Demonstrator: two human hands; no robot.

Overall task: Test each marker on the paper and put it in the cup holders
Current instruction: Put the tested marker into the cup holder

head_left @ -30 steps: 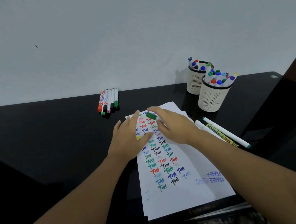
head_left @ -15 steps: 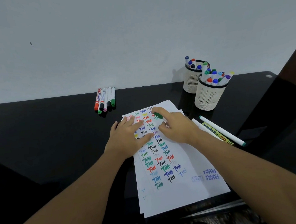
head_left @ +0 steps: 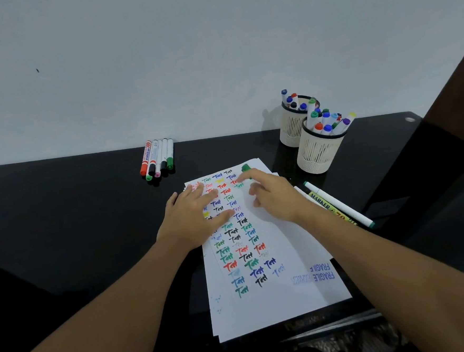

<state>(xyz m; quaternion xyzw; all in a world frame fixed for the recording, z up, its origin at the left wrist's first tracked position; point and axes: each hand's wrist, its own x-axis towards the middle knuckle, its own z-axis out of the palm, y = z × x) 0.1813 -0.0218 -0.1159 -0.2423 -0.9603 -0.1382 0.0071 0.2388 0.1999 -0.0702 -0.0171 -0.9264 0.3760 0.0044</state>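
Note:
A stack of white paper (head_left: 290, 243) covered with coloured "Test" marks lies on the black table. My left hand (head_left: 192, 219) presses flat on its upper left part. My right hand (head_left: 276, 197) hovers over the paper's top right with its fingers loosely spread. A small, blurred green marker piece (head_left: 245, 168) sits just past the index finger at the paper's top edge, and I cannot tell whether they touch. Two cream cup holders, one in front (head_left: 320, 156) and one behind (head_left: 289, 133), stand at the back right, full of markers.
Several markers (head_left: 157, 160) lie side by side at the back left by the wall. A white green-tipped marker (head_left: 340, 205) and a yellow-labelled marker (head_left: 323, 203) lie right of the paper, beside my right wrist. A dark panel rises at the far right.
The green piece that my right fingers pinched now sits beyond the index finger, and those fingers have spread. My left hand stays flat on the paper.

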